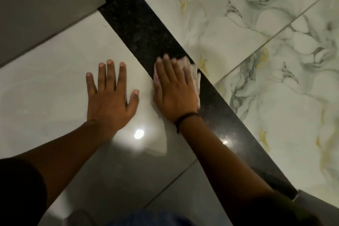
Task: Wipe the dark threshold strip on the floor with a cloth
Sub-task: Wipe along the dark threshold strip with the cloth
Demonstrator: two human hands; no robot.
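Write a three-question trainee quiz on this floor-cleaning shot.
1. True or false: the right hand presses a white cloth flat on the black strip.
2. The left hand rests on: A) the black strip B) the plain pale tile C) the cloth.
3. Fill in: a black ___ circles the right wrist.
Key: 1 true; 2 B; 3 band.

Left arm: bare up to a dark short sleeve [20, 189]
Right wrist: thin black band [185, 118], just behind the right hand [176, 90]
Lower edge: blurred blue cloth [146, 218]
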